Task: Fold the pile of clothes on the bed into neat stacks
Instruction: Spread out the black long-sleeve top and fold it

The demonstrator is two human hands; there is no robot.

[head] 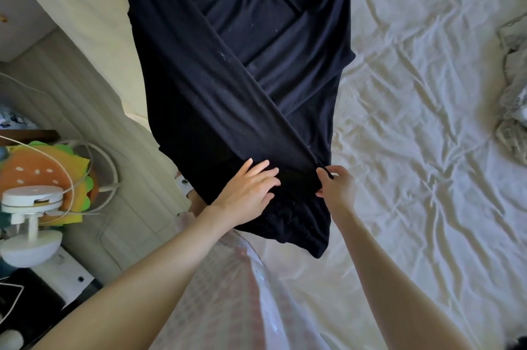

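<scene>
A long dark navy garment (236,64) lies lengthwise on the bed, its left side folded diagonally across the body toward the lower right. My left hand (245,193) rests flat on the fabric near its lower end, fingers spread. My right hand (336,184) pinches the edge of the folded flap at the garment's right side. The garment's near hem hangs over the bed edge against my clothing.
The cream wrinkled bedsheet (422,150) spreads to the right. A crumpled pale pile of clothes (513,99) sits at the right edge. Left of the bed are a white lamp (28,221), a burger-shaped cushion (42,170) and cables.
</scene>
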